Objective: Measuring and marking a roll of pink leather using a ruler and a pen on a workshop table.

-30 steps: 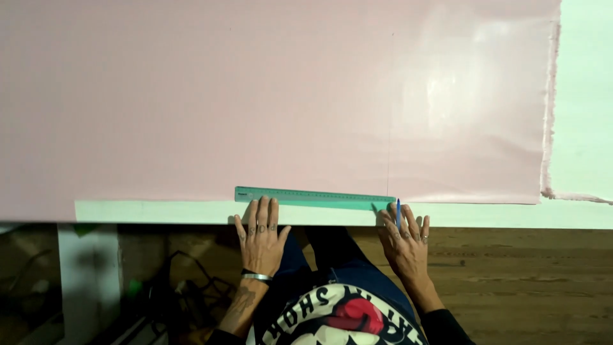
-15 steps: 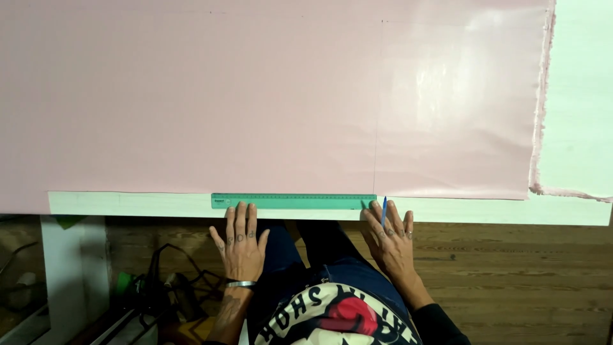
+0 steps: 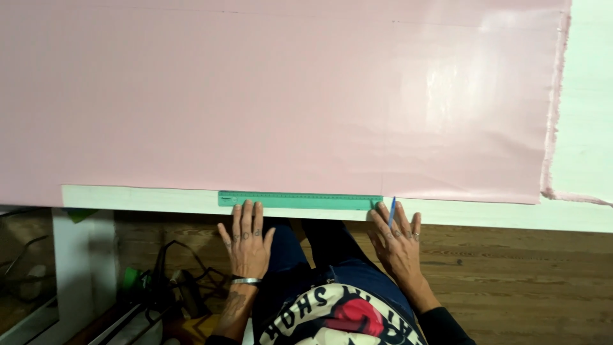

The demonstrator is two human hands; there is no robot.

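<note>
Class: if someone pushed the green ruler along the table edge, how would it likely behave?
The green ruler looks flat and thin, so it would probably slide, not roll. Its straight edge suggests stiffness. Lying near the table edge, it might slip off.

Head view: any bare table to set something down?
Free: pale table right of the pink sheet's frayed edge, and the near strip left of the green ruler. Crowded: ruler stretch, left hand, right hand with blue pen.

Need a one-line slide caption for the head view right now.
Left hand steadies a green ruler along the pink sheet's near edge; right hand holds a blue pen at its end.
</note>
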